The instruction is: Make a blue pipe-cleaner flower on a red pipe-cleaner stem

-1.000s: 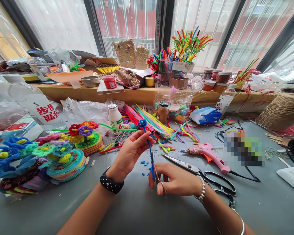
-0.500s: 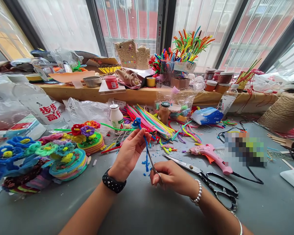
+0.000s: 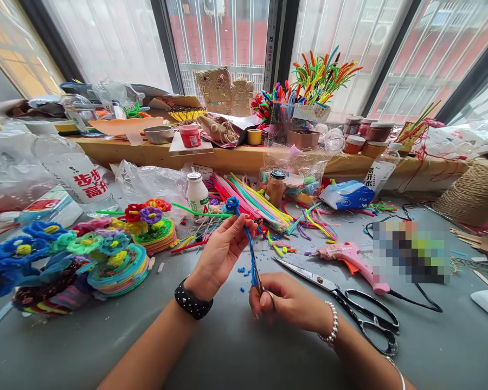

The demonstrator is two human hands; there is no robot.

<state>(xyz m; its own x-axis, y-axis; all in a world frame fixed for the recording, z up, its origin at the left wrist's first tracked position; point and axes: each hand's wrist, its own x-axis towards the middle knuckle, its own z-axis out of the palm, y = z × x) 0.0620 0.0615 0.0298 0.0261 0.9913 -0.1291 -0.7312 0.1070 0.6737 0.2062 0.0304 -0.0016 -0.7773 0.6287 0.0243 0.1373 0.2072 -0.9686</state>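
Near the middle of the view, my left hand pinches a blue fuzzy stem, whose curled blue top stands above the fingertips. The stem's lower end hangs down toward my right hand. Small scissors are in my right hand, with their narrow blades pointing up along the blue stem. How far the blades are apart is hard to tell. Little blue scraps lie on the grey table beneath.
Large scissors and a pink glue gun with its cord lie at the right. Colourful fuzzy flowers and round layered pieces stand at the left. Behind are a white bottle, a brown jar and loose stems.
The whole view has shifted slightly. The blue stem's lower end has come closer to my right hand, and the small scissors' blades stand more upright alongside it.
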